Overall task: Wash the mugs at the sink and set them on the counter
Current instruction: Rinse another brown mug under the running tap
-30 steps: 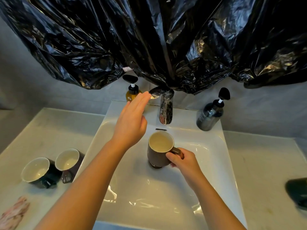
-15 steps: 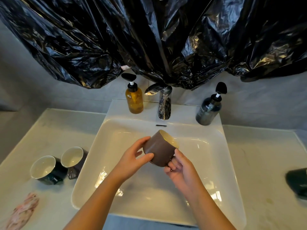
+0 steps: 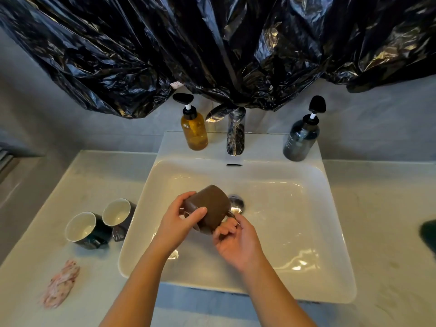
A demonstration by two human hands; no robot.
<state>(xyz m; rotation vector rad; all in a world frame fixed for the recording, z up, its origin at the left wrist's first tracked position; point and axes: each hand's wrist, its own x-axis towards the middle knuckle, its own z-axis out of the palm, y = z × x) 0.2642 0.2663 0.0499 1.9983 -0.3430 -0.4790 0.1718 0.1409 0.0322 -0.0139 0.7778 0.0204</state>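
A brown mug [image 3: 212, 205] is tipped over above the white sink basin [image 3: 295, 232], its mouth turned away and down toward the drain [image 3: 236, 204]. My left hand [image 3: 180, 220] grips its base end, thumb across the side. My right hand [image 3: 236, 239] holds it by the handle, fingers curled. Two more mugs stand on the counter left of the sink: a dark green one [image 3: 85, 230] and a dark purple one [image 3: 118, 217], both with white insides.
A chrome faucet [image 3: 234, 135] stands at the back, with an amber soap bottle [image 3: 194, 128] left of it and a dark pump bottle [image 3: 302, 138] right. A pink crumpled cloth [image 3: 61, 284] lies front left. A dark object [image 3: 428, 234] sits at the right edge. Black plastic sheeting [image 3: 212, 48] hangs overhead.
My left hand came down from the faucet handle and took hold of the mug. The mug went from upright in the basin to lifted and tipped over, mouth down.
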